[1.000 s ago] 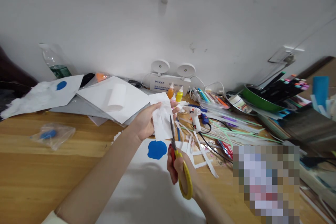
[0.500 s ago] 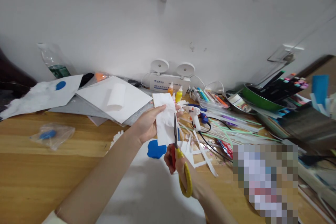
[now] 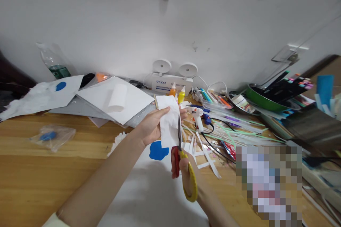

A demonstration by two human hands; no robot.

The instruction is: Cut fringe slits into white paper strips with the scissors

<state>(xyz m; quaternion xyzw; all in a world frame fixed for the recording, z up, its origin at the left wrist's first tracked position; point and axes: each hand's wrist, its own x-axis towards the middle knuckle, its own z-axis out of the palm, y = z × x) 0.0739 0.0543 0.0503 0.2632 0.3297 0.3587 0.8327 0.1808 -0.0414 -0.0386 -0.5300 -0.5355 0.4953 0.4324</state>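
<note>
My left hand (image 3: pixel 151 126) is closed on a crumpled white piece of paper (image 3: pixel 168 122), holding it up above the wooden table (image 3: pixel 39 170). My right hand (image 3: pixel 185 172) grips red and yellow scissors (image 3: pixel 183 163), fingers through the handles. The blades point upward and meet the paper's right edge. Below the hands lies a white sheet (image 3: pixel 149 195) with a blue blob shape (image 3: pixel 158 150) on it.
White paper strips (image 3: pixel 207 158), a white glue gun (image 3: pixel 198 118) with a black cord, and paint bottles (image 3: pixel 181 95) lie behind. Stacked white sheets (image 3: pixel 117 101) and a water bottle (image 3: pixel 54 65) are at the left, a plastic bag (image 3: pixel 52 136) nearer. A green bowl (image 3: pixel 262 101) and markers crowd the right.
The scissors have moved up and to the right along the paper's right side, blades now closer together. My left hand turned the paper slightly and drew it lower.
</note>
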